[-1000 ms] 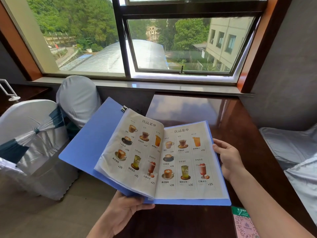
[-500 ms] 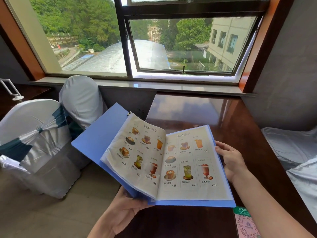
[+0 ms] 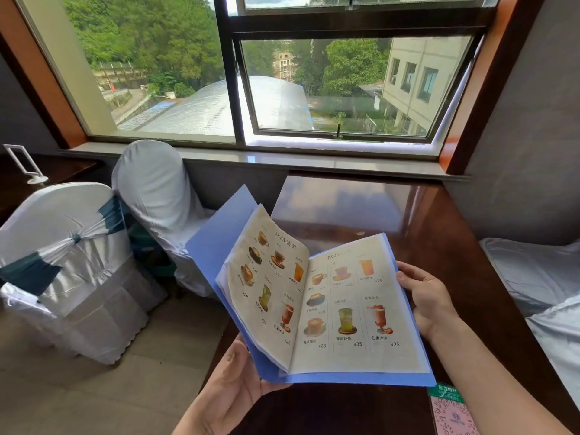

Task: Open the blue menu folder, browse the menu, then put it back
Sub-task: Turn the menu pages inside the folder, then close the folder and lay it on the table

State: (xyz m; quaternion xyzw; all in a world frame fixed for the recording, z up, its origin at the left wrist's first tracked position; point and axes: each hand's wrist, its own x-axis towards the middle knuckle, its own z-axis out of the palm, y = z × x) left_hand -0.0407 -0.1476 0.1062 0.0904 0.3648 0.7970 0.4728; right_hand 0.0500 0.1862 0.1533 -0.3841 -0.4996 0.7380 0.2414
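Observation:
The blue menu folder (image 3: 216, 240) is held half open above the near left part of a dark wooden table (image 3: 439, 233). Its left cover and left menu pages (image 3: 266, 277) stand tilted up steeply toward the right page (image 3: 357, 306), which lies almost flat. Both pages show pictures of drinks with prices. My left hand (image 3: 232, 387) grips the folder's bottom left corner from underneath. My right hand (image 3: 426, 296) holds the right edge, thumb on top of the page.
Two chairs in white covers (image 3: 66, 262) stand on the left, one with a teal sash. A pink and green card (image 3: 452, 412) lies on the table's near edge. A window sill (image 3: 282, 158) runs behind. White fabric (image 3: 539, 287) sits at the right.
The left cover and left pages have swung up and to the right, so the folder is narrower than before. Both hands keep their grip.

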